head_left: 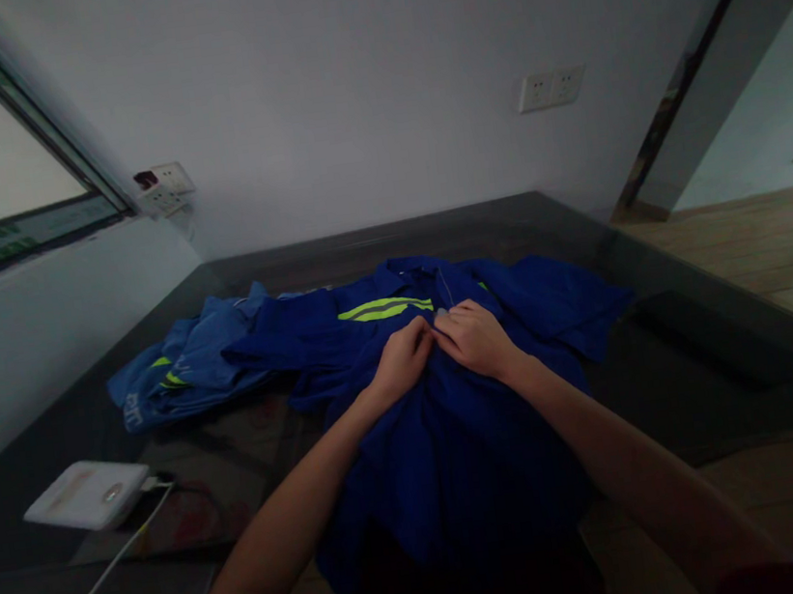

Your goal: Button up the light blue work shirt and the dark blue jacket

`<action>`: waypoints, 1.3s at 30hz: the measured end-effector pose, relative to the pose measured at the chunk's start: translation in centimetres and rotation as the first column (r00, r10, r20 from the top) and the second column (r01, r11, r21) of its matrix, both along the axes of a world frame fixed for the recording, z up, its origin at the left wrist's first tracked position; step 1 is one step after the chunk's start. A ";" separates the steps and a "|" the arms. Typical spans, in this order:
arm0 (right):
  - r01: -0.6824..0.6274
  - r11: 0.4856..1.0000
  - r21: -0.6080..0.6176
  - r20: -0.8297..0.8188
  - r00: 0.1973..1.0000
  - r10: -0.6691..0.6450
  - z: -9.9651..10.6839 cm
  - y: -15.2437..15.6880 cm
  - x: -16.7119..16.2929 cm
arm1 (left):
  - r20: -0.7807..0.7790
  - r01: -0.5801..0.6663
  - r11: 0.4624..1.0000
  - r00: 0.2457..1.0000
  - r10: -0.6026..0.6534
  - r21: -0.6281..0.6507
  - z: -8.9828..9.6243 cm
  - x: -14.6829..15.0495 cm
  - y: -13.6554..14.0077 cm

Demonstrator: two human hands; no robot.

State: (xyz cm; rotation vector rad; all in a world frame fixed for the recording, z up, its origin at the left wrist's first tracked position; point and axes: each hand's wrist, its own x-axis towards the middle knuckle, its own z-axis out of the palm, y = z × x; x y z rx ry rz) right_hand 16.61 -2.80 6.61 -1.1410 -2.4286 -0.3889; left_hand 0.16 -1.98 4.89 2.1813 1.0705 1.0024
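Note:
A dark blue work shirt [366,345] with yellow-green and grey stripes lies spread on the dark tabletop [257,457], its collar toward the wall and its lower part hanging over the front edge. Both hands meet at the middle of its front. My left hand [404,354] is closed, pinching the shirt's front edge. Close against it, my right hand [476,337] also grips the cloth with bent fingers. The fabric bunches into folds below them. What exactly sits between the fingertips is hidden.
A lighter blue folded garment [211,360] lies at the left, partly under the shirt's sleeve. Nearer, a white box-shaped device [90,493] has a white cable [104,574] trailing off the front edge. A dark flat object [716,338] rests at the right. Walls bound the table's back and left.

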 end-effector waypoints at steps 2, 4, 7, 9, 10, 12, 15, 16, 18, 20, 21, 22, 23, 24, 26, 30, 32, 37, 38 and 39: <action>0.006 1.000 0.018 0.019 1.000 -0.007 0.1 -0.1 -0.1 | -0.001 0.007 1.000 1.000 -0.007 0.013 -0.1 0.0 -0.1; 0.009 1.000 0.020 0.018 1.000 -0.009 0.2 -0.3 -0.3 | -0.009 0.012 0.999 1.000 -0.012 0.035 -0.3 0.0 -0.1; -0.035 0.999 0.006 0.008 0.999 0.035 0.3 -0.6 -0.6 | 0.015 0.023 0.998 1.000 -0.024 0.056 -0.4 0.0 -0.3; -0.094 0.996 -0.004 -0.014 0.996 0.093 0.4 -0.9 -0.8 | 0.065 0.037 0.997 0.997 -0.041 0.064 -0.3 0.0 -0.4; -0.115 0.993 -0.009 -0.039 0.993 0.114 0.4 -1.0 -0.9 | 0.093 0.042 0.997 0.995 -0.048 0.069 -0.2 0.1 -0.5; -0.119 0.992 -0.030 -0.128 0.985 0.114 0.5 -1.0 -0.9 | 0.131 0.031 0.997 0.991 -0.041 0.075 0.2 0.0 -0.6; -0.050 0.997 -0.063 -0.311 0.950 0.028 0.5 -0.6 -0.4 | 0.162 -0.040 0.997 0.986 0.028 0.069 1.1 -0.4 -0.3; -0.014 0.998 -0.061 -0.361 0.932 -0.009 0.4 -0.3 -0.1 | 0.175 -0.077 0.995 0.982 0.065 0.065 1.4 -0.6 -0.1; 0.060 0.998 -0.035 -0.440 0.895 -0.069 0.4 0.3 0.6 | 0.192 -0.140 0.989 0.973 0.129 0.044 1.9 -1.1 0.5; 0.116 0.993 -0.005 -0.497 0.862 -0.103 0.5 0.8 1.3 | 0.160 -0.153 0.988 0.976 0.150 0.006 2.0 -1.6 1.2; 0.136 0.991 0.004 -0.521 0.846 -0.114 0.5 1.0 1.7 | 0.124 -0.141 0.990 0.982 0.142 -0.016 2.0 -1.7 1.4; 0.154 0.988 0.005 -0.541 0.832 -0.127 0.6 1.2 2.0 | 0.084 -0.117 0.992 0.989 0.119 -0.038 2.0 -1.8 1.6; 0.172 0.985 0.000 -0.557 0.818 -0.143 0.7 1.4 2.3 | 0.046 -0.089 0.994 0.995 0.091 -0.058 1.9 -1.9 1.8; 0.190 0.982 -0.013 -0.570 0.805 -0.163 0.8 1.5 2.6 | 0.020 -0.061 0.995 0.998 0.063 -0.074 1.9 -1.8 1.8; 0.225 0.973 -0.049 -0.590 0.779 -0.210 0.9 1.8 3.2 | 0.004 -0.011 0.995 1.000 0.011 -0.102 2.0 -1.8 1.6; 0.306 0.946 -0.110 -0.599 0.739 -0.309 0.8 2.6 4.6 | 0.011 0.107 0.971 0.994 -0.107 -0.216 2.7 -1.9 0.9; 0.369 0.920 -0.133 -0.578 0.725 -0.374 0.5 3.0 5.4 | -0.033 0.157 0.943 0.984 -0.175 -0.295 2.9 -2.1 0.5; 0.479 0.851 -0.213 -0.456 0.722 -0.521 -0.1 3.6 6.8 | -0.113 0.221 0.906 0.954 -0.278 -0.361 2.3 -1.9 0.4; 0.481 0.852 -0.207 -0.429 0.738 -0.521 -0.1 3.6 6.8 | -0.114 0.212 0.916 0.958 -0.264 -0.341 2.0 -1.8 0.5; 0.470 0.864 -0.182 -0.410 0.762 -0.501 0.0 3.5 6.7 | -0.120 0.185 0.931 0.965 -0.232 -0.314 1.7 -1.7 0.6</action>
